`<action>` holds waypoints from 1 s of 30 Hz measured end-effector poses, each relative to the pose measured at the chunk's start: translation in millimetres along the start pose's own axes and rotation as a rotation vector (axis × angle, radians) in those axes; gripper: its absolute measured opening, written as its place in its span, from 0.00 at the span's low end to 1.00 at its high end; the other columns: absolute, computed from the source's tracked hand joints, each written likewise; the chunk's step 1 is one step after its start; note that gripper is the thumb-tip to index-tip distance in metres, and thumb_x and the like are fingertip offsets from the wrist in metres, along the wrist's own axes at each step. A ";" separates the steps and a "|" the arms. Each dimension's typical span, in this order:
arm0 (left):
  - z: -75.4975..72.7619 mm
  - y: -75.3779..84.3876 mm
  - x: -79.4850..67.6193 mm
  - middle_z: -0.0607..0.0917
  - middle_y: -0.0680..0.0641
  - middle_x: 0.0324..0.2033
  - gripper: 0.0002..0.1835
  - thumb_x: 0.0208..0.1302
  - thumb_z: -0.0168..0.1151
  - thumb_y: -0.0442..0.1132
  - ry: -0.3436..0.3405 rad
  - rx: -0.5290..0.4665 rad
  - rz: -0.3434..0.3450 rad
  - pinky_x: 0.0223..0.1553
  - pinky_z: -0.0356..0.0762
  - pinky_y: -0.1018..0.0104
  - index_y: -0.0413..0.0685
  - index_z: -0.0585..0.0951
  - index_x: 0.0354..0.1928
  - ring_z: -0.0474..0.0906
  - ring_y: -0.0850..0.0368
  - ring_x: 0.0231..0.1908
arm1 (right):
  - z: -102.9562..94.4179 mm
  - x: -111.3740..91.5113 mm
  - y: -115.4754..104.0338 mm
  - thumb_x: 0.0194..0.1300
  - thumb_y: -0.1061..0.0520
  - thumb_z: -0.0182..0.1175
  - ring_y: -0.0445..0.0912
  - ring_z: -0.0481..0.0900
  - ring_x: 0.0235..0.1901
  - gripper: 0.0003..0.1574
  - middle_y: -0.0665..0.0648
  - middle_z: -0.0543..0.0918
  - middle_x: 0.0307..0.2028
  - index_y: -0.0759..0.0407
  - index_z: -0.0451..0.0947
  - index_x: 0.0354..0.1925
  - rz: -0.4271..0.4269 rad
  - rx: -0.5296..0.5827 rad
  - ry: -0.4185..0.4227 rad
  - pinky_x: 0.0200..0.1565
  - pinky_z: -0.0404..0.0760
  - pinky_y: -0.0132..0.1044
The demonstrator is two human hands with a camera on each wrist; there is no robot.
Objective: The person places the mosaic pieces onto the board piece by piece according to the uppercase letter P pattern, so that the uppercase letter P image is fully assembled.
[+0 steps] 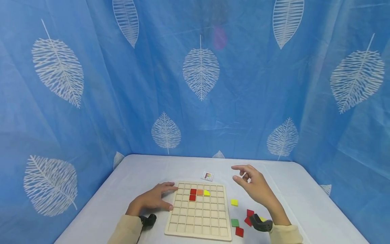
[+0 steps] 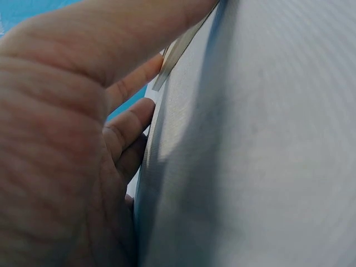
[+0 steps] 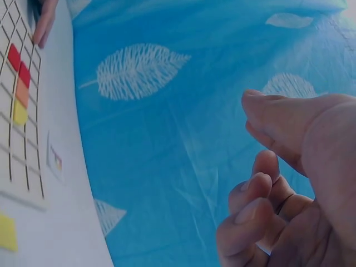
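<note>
A wooden grid board [image 1: 195, 217] lies on the table. My left hand [image 1: 153, 197] rests at its left edge, thumb and fingers spread and fairly straight. In the board's upper cells sit two red tiles [image 1: 192, 197], one above the other, then an orange tile [image 1: 199, 192] and a yellow tile [image 1: 206, 192] in a row to the right. My right hand [image 1: 256, 186] hovers right of the board, fingers loosely bent, thumb apart from the index finger. Nothing shows between its fingers in the right wrist view. A small pattern card [image 1: 207, 176] lies behind the board.
Right of the board lie a loose yellow tile [image 1: 234, 202], a green tile [image 1: 235, 222] and several red tiles [image 1: 239, 232]. Another yellow tile [image 1: 262, 219] is partly hidden by the right wrist camera [image 1: 260, 225]. A blue leaf-patterned curtain [image 1: 201, 128] encloses the white table [image 1: 146, 169].
</note>
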State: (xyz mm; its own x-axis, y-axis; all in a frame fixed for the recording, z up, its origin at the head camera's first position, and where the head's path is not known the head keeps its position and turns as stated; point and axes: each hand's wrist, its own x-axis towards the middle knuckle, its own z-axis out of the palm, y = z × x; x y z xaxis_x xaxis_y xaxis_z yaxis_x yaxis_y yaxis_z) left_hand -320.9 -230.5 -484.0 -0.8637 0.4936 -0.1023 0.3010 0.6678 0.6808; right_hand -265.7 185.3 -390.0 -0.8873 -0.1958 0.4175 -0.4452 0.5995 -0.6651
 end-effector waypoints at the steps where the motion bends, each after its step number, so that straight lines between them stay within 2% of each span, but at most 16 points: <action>1: -0.7 0.5 0.0 0.61 0.45 0.76 0.44 0.50 0.77 0.58 0.003 -0.002 0.001 0.70 0.49 0.26 0.63 0.72 0.71 0.49 0.35 0.77 | -1.8 -0.8 2.6 0.67 0.50 0.66 0.41 0.72 0.30 0.23 0.51 0.75 0.39 0.47 0.79 0.59 0.011 0.000 0.005 0.28 0.72 0.33; 7: -2.2 0.4 1.5 0.61 0.44 0.76 0.45 0.48 0.78 0.57 0.014 -0.017 0.005 0.70 0.48 0.25 0.62 0.72 0.71 0.49 0.34 0.77 | -10.6 -8.3 17.9 0.67 0.46 0.66 0.42 0.73 0.31 0.24 0.52 0.74 0.39 0.50 0.79 0.60 0.085 -0.007 0.021 0.28 0.74 0.32; 13: 1.6 -0.6 1.9 0.62 0.45 0.76 0.44 0.48 0.78 0.58 0.018 -0.005 -0.005 0.70 0.49 0.26 0.64 0.73 0.70 0.50 0.35 0.77 | -17.1 -16.0 30.0 0.67 0.44 0.66 0.43 0.73 0.31 0.26 0.54 0.74 0.39 0.50 0.79 0.60 0.158 -0.010 -0.001 0.26 0.74 0.32; 25: 4.4 -3.2 3.1 0.63 0.45 0.75 0.45 0.47 0.78 0.58 0.015 -0.006 -0.007 0.69 0.50 0.26 0.64 0.73 0.70 0.51 0.35 0.76 | -22.4 -31.0 52.1 0.66 0.44 0.66 0.43 0.72 0.32 0.28 0.55 0.74 0.40 0.50 0.78 0.61 0.274 -0.031 -0.059 0.28 0.73 0.32; 30: 0.5 -4.4 3.3 0.62 0.45 0.76 0.45 0.47 0.77 0.59 0.019 0.005 -0.014 0.70 0.49 0.26 0.65 0.73 0.70 0.50 0.35 0.77 | -17.8 -29.5 66.4 0.65 0.46 0.68 0.44 0.73 0.32 0.28 0.55 0.74 0.40 0.52 0.79 0.60 0.305 -0.001 -0.126 0.27 0.73 0.33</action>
State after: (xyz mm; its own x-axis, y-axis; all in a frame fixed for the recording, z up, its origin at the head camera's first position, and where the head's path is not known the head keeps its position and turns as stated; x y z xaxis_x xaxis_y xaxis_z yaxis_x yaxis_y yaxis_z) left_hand -324.9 -231.4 -487.8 -0.8753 0.4735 -0.0986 0.2904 0.6776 0.6756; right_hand -267.0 244.7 -435.5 -0.9876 -0.1013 0.1196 -0.1567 0.6460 -0.7471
